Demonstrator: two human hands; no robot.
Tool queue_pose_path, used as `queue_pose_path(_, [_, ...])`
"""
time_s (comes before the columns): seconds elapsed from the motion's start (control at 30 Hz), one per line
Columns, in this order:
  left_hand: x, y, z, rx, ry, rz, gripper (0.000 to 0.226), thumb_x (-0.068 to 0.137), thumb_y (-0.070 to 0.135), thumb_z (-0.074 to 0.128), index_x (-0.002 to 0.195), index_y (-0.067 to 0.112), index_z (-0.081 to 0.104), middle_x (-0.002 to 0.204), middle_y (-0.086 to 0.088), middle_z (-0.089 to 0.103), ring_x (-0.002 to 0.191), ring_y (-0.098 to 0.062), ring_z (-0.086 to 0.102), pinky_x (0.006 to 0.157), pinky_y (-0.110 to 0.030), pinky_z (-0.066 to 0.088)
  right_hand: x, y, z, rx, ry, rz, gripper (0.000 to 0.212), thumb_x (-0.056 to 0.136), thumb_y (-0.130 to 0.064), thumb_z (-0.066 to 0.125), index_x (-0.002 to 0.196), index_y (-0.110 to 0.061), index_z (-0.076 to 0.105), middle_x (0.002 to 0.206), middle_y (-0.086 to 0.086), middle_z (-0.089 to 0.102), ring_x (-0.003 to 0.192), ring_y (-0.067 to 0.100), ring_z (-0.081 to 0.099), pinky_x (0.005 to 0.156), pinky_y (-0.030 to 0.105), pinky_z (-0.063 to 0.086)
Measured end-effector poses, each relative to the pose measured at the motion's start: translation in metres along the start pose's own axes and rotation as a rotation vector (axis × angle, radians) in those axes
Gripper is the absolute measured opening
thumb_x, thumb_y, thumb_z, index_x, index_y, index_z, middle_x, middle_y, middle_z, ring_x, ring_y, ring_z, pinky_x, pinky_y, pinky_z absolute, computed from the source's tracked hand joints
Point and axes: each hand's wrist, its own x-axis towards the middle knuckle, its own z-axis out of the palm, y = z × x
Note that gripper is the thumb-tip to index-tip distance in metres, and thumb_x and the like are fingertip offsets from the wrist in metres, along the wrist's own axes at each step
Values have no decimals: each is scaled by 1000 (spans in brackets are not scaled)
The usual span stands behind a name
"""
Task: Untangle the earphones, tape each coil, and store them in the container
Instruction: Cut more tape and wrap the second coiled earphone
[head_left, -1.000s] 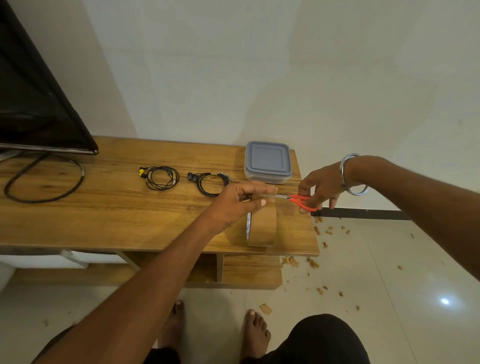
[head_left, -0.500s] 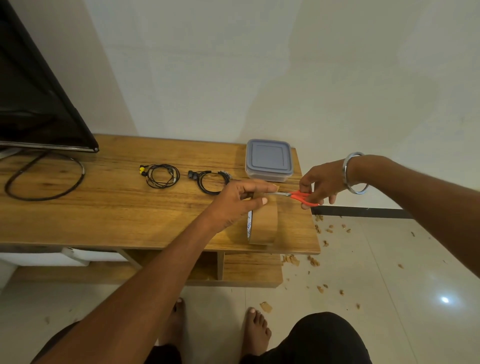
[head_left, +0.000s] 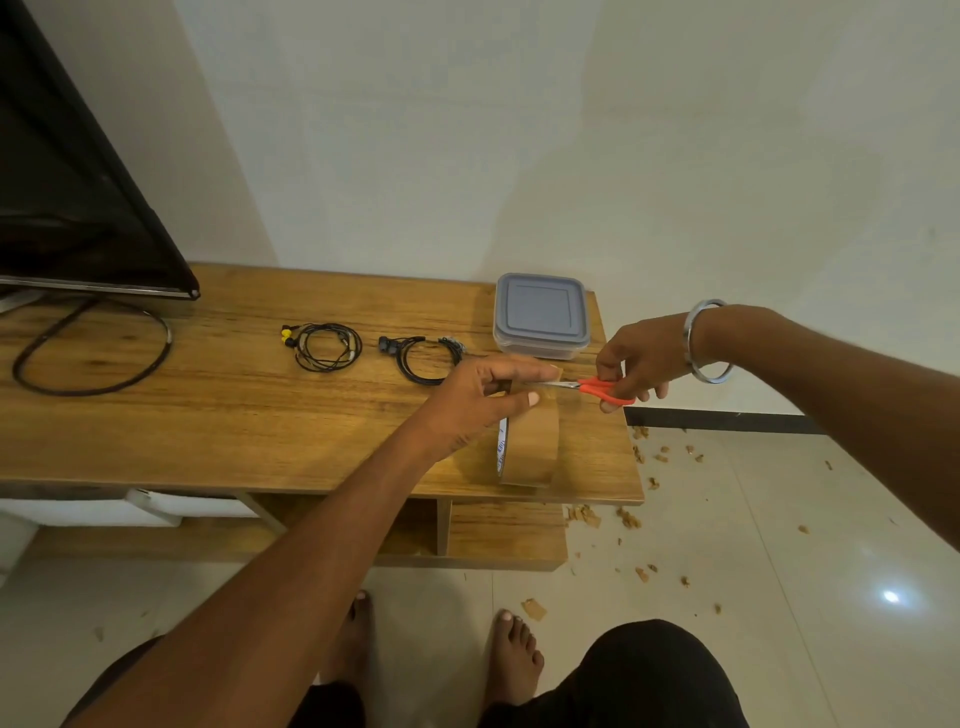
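A brown tape roll (head_left: 530, 447) stands on edge near the front right of the wooden table (head_left: 218, 426). My left hand (head_left: 478, 400) pinches the pulled-up free end of the tape above the roll. My right hand (head_left: 631, 361) grips red-handled scissors (head_left: 597, 388), whose blades reach the tape strip just beside my left fingers. Two coiled earphones lie further back: one with yellow tips (head_left: 322, 345) and a black one (head_left: 423, 356). A lidded grey container (head_left: 540, 314) sits at the back right corner.
A dark TV screen (head_left: 78, 208) stands at the left with a black cable loop (head_left: 93, 353) on the table below it. Brown tape scraps (head_left: 660, 457) litter the tiled floor to the right. My bare feet show below the table edge.
The scissors' blades have closed in on the tape strip and my right hand has shifted slightly. My left hand keeps holding the tape end up.
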Motion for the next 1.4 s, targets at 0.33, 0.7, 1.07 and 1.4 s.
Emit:
queue_pose_path(0.33, [-1, 2, 0, -19, 0, -50, 33, 88, 2, 65, 117, 17, 69, 116, 12, 68, 115, -2, 59, 97, -20, 47, 3, -5, 1, 10, 22, -34, 24, 79, -45, 69, 85, -23, 60, 93, 9, 68, 75, 15, 61, 67, 24, 55])
queue_pose_path(0.7, [-1, 7, 1, -56, -19, -70, 42, 87, 0, 66, 118, 28, 66, 120, 20, 64, 117, -1, 57, 96, -23, 48, 7, -8, 4, 49, 28, -82, 20, 82, -41, 67, 81, -24, 58, 81, 2, 63, 71, 15, 59, 61, 23, 52])
queue_pose_path(1.07, [0, 6, 2, -165, 18, -143, 47, 87, -2, 65, 130, 15, 60, 129, 14, 58, 98, -7, 64, 84, -18, 52, 0, 24, 26, 93, 218, -44, 29, 77, -46, 69, 83, -18, 63, 93, -4, 58, 85, 17, 58, 76, 32, 50])
queue_pose_path(1.4, [2, 4, 9, -120, 123, -32, 44, 85, -5, 66, 125, 14, 63, 131, 5, 61, 89, -7, 66, 86, -20, 53, 33, 9, 82, 1, 218, 350, 41, 89, -48, 55, 102, -10, 65, 92, 5, 65, 76, 17, 56, 67, 24, 46])
